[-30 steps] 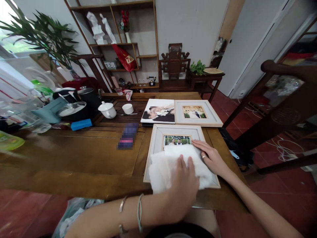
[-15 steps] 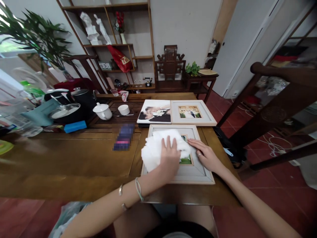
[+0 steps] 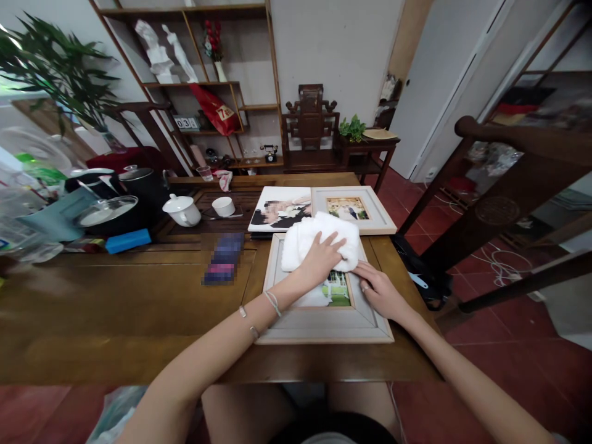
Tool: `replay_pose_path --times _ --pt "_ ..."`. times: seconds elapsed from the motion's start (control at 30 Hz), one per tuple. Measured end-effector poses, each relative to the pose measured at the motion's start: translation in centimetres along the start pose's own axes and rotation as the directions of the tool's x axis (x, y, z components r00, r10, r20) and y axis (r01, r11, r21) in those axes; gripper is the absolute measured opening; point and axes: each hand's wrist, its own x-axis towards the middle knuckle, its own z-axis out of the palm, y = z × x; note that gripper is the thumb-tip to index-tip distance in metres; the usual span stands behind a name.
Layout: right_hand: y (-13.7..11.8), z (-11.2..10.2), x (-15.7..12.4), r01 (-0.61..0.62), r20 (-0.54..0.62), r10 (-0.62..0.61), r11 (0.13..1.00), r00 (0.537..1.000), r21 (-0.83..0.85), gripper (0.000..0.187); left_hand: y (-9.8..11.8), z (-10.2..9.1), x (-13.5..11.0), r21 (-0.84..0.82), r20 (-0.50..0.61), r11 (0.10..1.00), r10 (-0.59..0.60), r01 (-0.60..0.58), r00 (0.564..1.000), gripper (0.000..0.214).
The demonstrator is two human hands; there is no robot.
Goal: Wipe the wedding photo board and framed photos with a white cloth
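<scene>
My left hand (image 3: pixel 322 258) holds a folded white towel (image 3: pixel 296 242) down against a picture frame (image 3: pixel 324 327), with the fingers spread across its top. The towel covers the upper part of the frame and its far edge overlaps the frames behind. Part of a green photo (image 3: pixel 340 291) shows below the towel. My right hand (image 3: pixel 382 290) lies on the frame's right side, fingers stretched out flat, its fingertips beside the towel's edge. The frame lies flat near the front edge of the wooden table (image 3: pixel 222 361).
Behind lie a second framed photo (image 3: pixel 379 213) and a black-and-white picture (image 3: pixel 280 209). To the left are a pixelated dark object (image 3: pixel 222 259), a white lidded teapot (image 3: pixel 181 211), a white cup (image 3: pixel 224 206), a blue block (image 3: pixel 128 240) and a dark pot (image 3: pixel 108 217). A wooden chair (image 3: pixel 504 197) stands right.
My left hand has pushed the towel away from me, toward the frame's far edge, uncovering more of the photo. My right hand stays on the frame's right side.
</scene>
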Motion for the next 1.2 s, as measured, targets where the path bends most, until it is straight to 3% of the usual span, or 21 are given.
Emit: replay_pose_path --times 0.17,0.37,0.47,0.57,0.7,0.8,1.03,1.13,1.2 --pt "0.4 0.3 -0.2 -0.005 -0.019 0.006 0.999 1.0 0.049 0.063 -1.2 -0.9 -4.0 0.04 0.075 0.99 -0.14 0.137 0.987 0.032" --pt "0.5 0.3 -0.2 -0.008 -0.015 0.009 0.999 1.0 0.035 0.064 -3.8 -1.3 -9.1 0.089 0.155 0.944 -0.329 0.319 0.932 0.039" --pt "0.4 0.2 -0.2 -0.001 -0.006 0.002 1.0 1.0 0.031 0.064 -1.8 -2.5 -11.1 0.026 0.249 0.947 -0.315 0.319 0.916 0.04" --pt "0.4 0.1 -0.2 -0.005 0.005 0.004 1.0 1.0 0.027 0.064 2.1 -4.0 -13.2 -0.087 0.329 0.956 -0.237 0.279 0.914 0.037" --pt "0.4 0.1 -0.3 -0.014 0.009 0.014 1.0 1.0 0.013 0.063 5.6 -4.6 -15.0 -0.223 0.31 0.952 -0.136 0.21 0.941 0.031" --pt "0.5 0.1 -0.3 -0.014 0.021 0.013 1.0 1.0 0.016 0.063 4.5 -3.0 -14.5 -0.21 0.215 0.943 -0.213 0.259 0.953 0.031" --pt "0.6 0.0 -0.3 0.011 0.041 -0.011 1.0 0.999 0.006 0.061 -3.1 1.4 -8.7 -0.062 -0.052 0.952 -0.302 0.299 0.952 0.03" --pt "0.7 0.0 -0.3 0.002 0.042 -0.002 1.0 0.999 0.005 0.062 -4.4 1.8 -7.0 -0.03 -0.086 0.94 -0.34 0.339 0.936 0.032" --pt "0.7 0.0 -0.3 -0.009 0.038 0.009 1.0 0.999 0.007 0.063 -3.9 1.6 -6.8 -0.018 -0.036 0.938 -0.346 0.345 0.938 0.031"
